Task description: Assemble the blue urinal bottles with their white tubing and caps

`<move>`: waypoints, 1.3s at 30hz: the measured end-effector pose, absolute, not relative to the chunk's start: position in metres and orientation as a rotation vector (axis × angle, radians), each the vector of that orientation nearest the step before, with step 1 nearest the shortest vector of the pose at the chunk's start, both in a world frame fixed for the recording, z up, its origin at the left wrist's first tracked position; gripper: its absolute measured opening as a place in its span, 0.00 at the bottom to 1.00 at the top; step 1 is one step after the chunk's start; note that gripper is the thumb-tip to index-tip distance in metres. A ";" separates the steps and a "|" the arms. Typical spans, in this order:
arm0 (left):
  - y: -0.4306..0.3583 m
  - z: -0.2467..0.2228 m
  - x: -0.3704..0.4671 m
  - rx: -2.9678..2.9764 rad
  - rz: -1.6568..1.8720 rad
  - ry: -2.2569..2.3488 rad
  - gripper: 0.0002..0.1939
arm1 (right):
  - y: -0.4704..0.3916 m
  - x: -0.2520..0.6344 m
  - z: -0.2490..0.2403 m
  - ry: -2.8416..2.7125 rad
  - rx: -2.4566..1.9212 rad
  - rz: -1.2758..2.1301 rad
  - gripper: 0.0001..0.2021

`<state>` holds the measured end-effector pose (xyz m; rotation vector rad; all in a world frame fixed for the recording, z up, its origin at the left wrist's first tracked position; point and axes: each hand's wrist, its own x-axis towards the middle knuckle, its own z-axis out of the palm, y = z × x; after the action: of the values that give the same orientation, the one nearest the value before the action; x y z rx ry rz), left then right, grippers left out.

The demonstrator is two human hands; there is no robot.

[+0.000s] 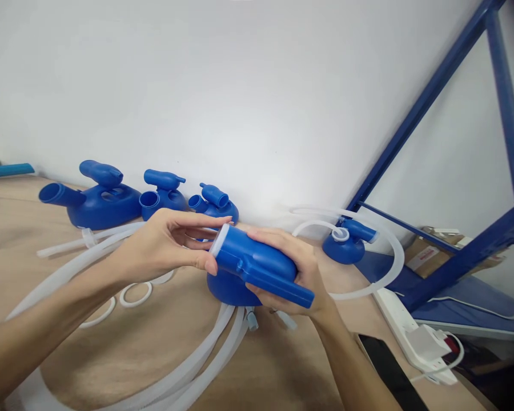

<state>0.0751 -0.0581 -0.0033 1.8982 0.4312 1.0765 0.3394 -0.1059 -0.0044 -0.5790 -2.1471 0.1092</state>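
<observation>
My right hand (306,265) is wrapped round a blue plastic urinal cup (259,254) with a narrow spout, its wide mouth facing left. A white ring (220,240) sits at that mouth. My left hand (154,245) pinches the ring's edge between thumb and fingers; some fingertips are hidden behind it. Just beneath the cup shows a blue bottle body (227,291), largely covered. Left of it, a loose white ring (136,303) lies on the brown table cover (124,354), with a second partly behind my left forearm.
Several blue urinal bottles (105,206) stand along the wall. Clear hoses (205,354) loop over the table. At right are another bottle (345,249) with its hose, a power strip (405,331), a black phone (389,371) and a blue metal frame (424,97).
</observation>
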 end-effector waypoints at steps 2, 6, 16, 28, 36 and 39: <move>-0.059 -0.005 0.076 1.910 1.096 0.435 0.31 | -0.108 0.338 -0.002 -2.137 -0.598 0.146 0.32; -0.064 -0.008 0.078 2.012 1.230 0.395 0.31 | -0.110 0.340 0.002 -2.046 -0.656 0.406 0.26; -0.061 0.010 0.053 2.454 1.216 0.424 0.30 | -0.102 0.370 0.007 -2.315 -0.923 0.642 0.69; -0.070 -0.024 0.095 3.221 1.299 0.240 0.23 | -0.053 0.401 -0.027 -2.375 -1.369 0.510 0.21; -0.069 -0.036 0.111 3.503 1.178 0.157 0.23 | -0.041 0.392 -0.042 -2.289 -1.129 0.622 0.19; -0.062 -0.042 0.115 3.597 1.114 0.256 0.23 | -0.047 0.386 -0.036 -2.250 -1.157 0.626 0.17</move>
<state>0.1152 -0.0624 -0.0420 3.5972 0.2564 1.1138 0.3860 -0.0474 -0.0356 -1.1567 -2.2501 0.6257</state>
